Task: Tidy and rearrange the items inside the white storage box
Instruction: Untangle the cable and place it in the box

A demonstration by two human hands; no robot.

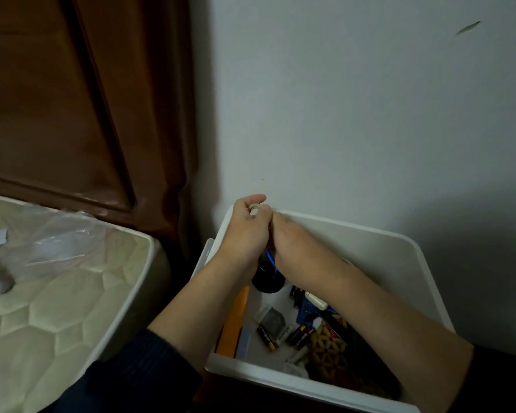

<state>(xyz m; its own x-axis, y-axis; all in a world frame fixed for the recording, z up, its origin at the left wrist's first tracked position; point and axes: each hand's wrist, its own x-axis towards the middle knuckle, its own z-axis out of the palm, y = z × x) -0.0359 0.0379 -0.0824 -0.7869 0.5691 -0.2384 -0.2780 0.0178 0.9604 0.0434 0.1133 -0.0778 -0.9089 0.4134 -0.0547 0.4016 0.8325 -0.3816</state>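
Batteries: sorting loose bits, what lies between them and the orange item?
Head view: bare white box floor separates the batteries from the orange item.

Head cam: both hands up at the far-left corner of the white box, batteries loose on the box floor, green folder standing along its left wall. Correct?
Not quite. In the head view the folder along the left wall of the white box is orange, not green. The rest holds: left hand and right hand meet at the far-left corner, batteries lie loose on the floor.

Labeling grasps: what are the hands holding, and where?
Both hands, left and right, close together over the white storage box; what they hold and where cannot be told.
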